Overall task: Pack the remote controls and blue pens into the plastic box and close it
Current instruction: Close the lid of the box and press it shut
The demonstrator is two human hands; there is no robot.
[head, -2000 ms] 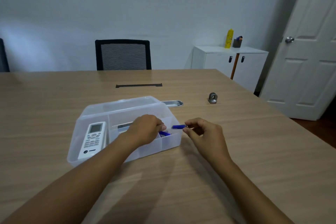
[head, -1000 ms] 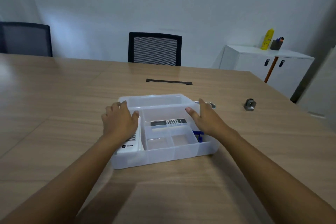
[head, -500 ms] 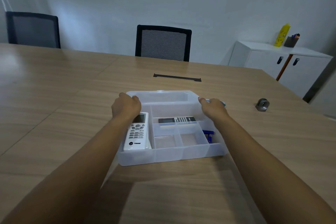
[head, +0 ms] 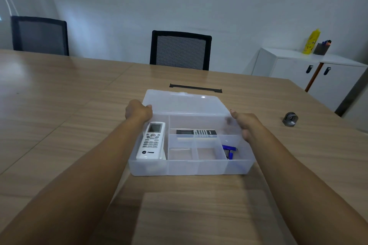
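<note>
A clear plastic box (head: 191, 168) with dividers sits on the wooden table in front of me. A white remote (head: 151, 141) lies in its left compartment, a black remote (head: 196, 132) in the middle rear one, and blue pens (head: 229, 150) in the right front one. The translucent lid (head: 184, 103) is hinged at the back and tilted up. My left hand (head: 138, 111) grips the lid's left edge. Gripping the lid's right edge is my right hand (head: 246, 122).
A small grey metal object (head: 290, 119) lies on the table to the right. A black cable slot (head: 195, 88) is behind the box. Two black chairs (head: 180, 50) stand at the far edge. A white cabinet (head: 310, 71) holds a yellow bottle and pen cup.
Both hands left the pens, moved to the back corners of the box and took hold of the lid. The lid has risen from lying flat.
</note>
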